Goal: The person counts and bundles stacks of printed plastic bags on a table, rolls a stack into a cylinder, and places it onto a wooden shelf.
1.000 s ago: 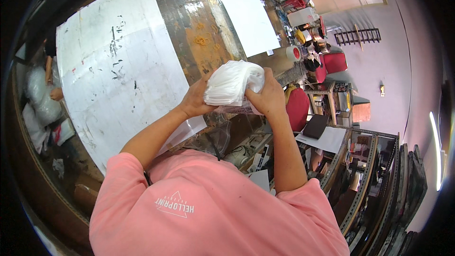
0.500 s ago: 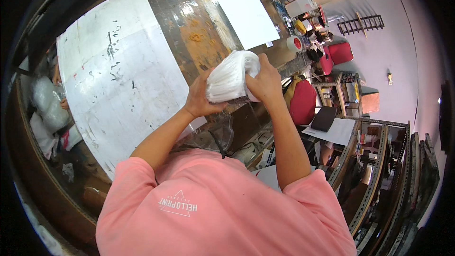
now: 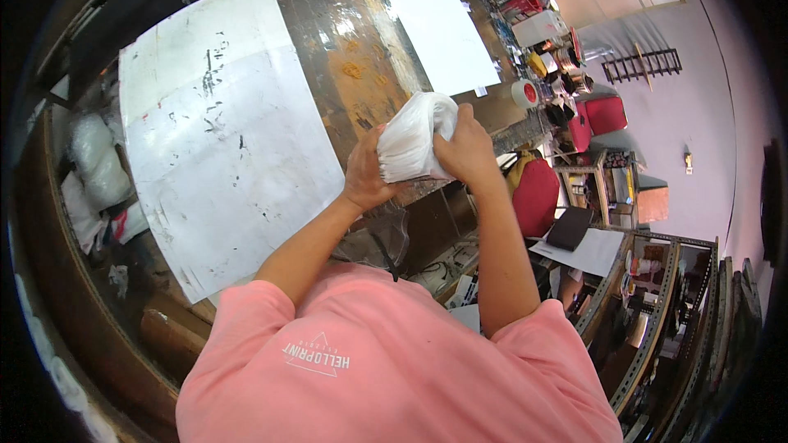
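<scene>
Both my hands hold a thick bundle of thin, whitish plastic sheets or bags (image 3: pixel 408 141), bent over into a curve. My left hand (image 3: pixel 367 171) is wrapped round its left side, with fingers partly hidden beneath. On the right side, my right hand (image 3: pixel 468 150) grips the curled edge, its thumb on the near side. The bundle is just over the near edge of a stained worktable (image 3: pixel 328 74). To its left lies a large white sheet with dark smudges (image 3: pixel 238 156), and beyond it a clean stack of white paper (image 3: pixel 443 37).
A tape roll (image 3: pixel 524 93) stands at the table's right edge, near several pots and bottles. A red chair (image 3: pixel 535 197) and metal racks (image 3: pixel 657 312) are on my right. Plastic-wrapped bundles (image 3: pixel 98 162) lie at the far left. A small tangle of rubber bands (image 3: pixel 353 70) rests on the table.
The whole view has shifted, so the scene sits slightly farther right and lower. Both hands keep their grip on the bundle. Another person's fingers at the left edge have gone from view.
</scene>
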